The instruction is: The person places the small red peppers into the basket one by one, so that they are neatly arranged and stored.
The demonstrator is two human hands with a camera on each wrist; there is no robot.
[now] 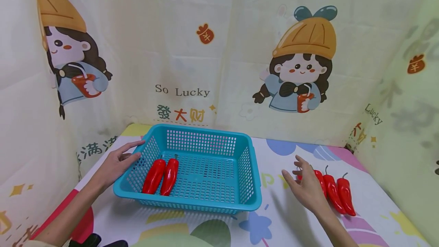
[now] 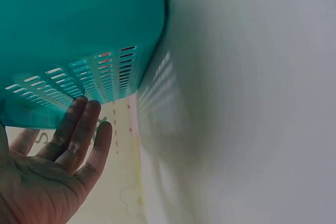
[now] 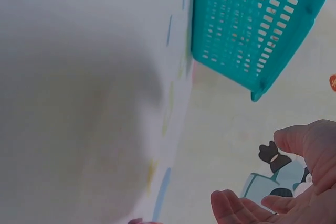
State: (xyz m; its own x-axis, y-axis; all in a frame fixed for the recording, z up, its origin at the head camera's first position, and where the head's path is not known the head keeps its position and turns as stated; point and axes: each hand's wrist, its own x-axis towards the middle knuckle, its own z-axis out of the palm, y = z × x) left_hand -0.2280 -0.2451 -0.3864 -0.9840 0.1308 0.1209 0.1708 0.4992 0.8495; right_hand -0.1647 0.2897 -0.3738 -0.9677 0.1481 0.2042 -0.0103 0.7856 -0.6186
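Observation:
A turquoise plastic basket (image 1: 205, 206) with perforated walls stands on the table. Two red chili peppers (image 1: 154, 176) lie side by side at its left end. My left hand (image 1: 114, 165) holds the basket's left rim, thumb and forefinger over the edge; in the left wrist view the other fingers (image 2: 84, 135) lie against or close to the outer wall. To the right of the basket, my right hand (image 1: 308, 188) hovers with fingers spread and nothing in them. Beside and partly behind it lie several more red chili peppers (image 1: 346, 196) with dark stems, some covered by the hand.
A white cloth with colourful prints (image 1: 274, 224) covers the table. Pale printed curtains (image 1: 226, 48) enclose the back and both sides, close behind the basket. Something black (image 1: 90, 240) shows at the near left edge.

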